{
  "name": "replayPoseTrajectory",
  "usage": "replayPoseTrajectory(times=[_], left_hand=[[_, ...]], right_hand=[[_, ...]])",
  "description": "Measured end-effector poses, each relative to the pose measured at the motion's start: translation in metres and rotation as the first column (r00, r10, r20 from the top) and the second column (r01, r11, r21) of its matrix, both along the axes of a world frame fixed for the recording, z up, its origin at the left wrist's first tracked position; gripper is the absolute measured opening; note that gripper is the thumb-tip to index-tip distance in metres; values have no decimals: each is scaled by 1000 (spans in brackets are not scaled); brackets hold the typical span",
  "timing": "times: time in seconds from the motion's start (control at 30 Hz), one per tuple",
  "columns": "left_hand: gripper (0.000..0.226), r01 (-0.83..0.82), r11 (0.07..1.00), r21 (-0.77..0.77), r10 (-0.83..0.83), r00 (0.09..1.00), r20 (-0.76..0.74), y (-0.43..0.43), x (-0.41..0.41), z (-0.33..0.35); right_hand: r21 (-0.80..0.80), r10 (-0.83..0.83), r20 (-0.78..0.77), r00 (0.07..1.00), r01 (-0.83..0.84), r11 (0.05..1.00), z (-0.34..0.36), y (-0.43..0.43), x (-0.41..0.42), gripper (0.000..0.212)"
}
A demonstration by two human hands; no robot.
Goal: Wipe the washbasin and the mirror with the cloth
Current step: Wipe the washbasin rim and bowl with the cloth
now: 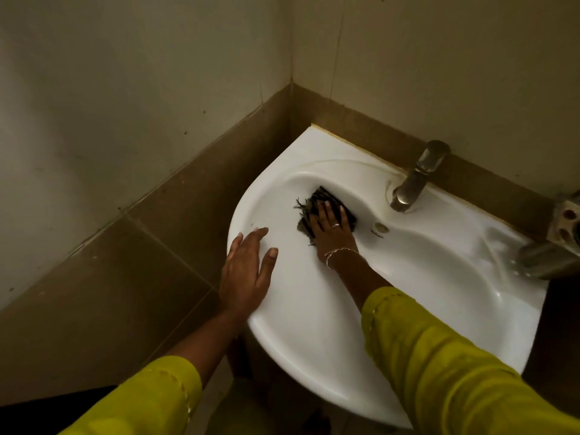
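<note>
Cloth [326,194]: dark, striped, frayed edges, bunched on the inner slope of the washbasin [314,340], far-left part of the bowl, just below the rim. Not on the bench or floor.

R hand [329,227]: flat on top of cloth, fingers straight and a bit spread, pressing it to the glaze. No curl round it, so pressed, not gripped. Ring + wrist chain visible.

L hand [246,268]: flat on the near-left rim, fingers straight, thumb over the inner edge, holds nothing. Looks like a brace.

Further out: tap [414,180] at the back edge, overflow hole [381,228] just right of the cloth, a second metal fitting [558,243] at the far right, partly cut off. Mirror not in view.

Step (est.): wiping bowl wall; mirror part can't be judged.

Risks:
- cloth only pinned by the palm; on a slick slope it could skid out from under the hand w/ a fast stroke
- frayed threads; a dark strand [376,233] lies loose near the overflow, so more may shed and wash to the drain
- wide stroke to the right could knock knuckles on the tap
- ring/chain could scrape the glaze if the hand runs off the cloth
</note>
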State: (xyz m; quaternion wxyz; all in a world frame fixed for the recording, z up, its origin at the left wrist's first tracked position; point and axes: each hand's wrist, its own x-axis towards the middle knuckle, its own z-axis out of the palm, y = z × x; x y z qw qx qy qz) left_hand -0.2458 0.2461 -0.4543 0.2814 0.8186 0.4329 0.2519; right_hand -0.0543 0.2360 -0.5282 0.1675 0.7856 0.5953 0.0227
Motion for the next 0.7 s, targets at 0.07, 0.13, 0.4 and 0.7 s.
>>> replayPoseTrajectory(times=[0.07, 0.13, 0.4, 0.7], left_hand=[[69, 1, 1000, -15, -1, 1000, -1, 0, 0, 0], [70, 8, 1000, -10, -7, 1000, 3, 0, 0, -1], [78, 36, 998, 44, -38, 999, 33, 3, -1, -3], [61, 75, 997, 6, -75, 997, -11, 10, -2, -9]], right_hand=[[-17, -88, -154, 984, 86, 996, 2, 6, -8, 68], [60, -68, -345, 936, 95, 994, 4, 13, -14, 69], [99, 31, -654, 756, 46, 994, 1, 21, -37, 93], [124, 108, -885, 453, 5, 992, 26, -12, -83, 122]])
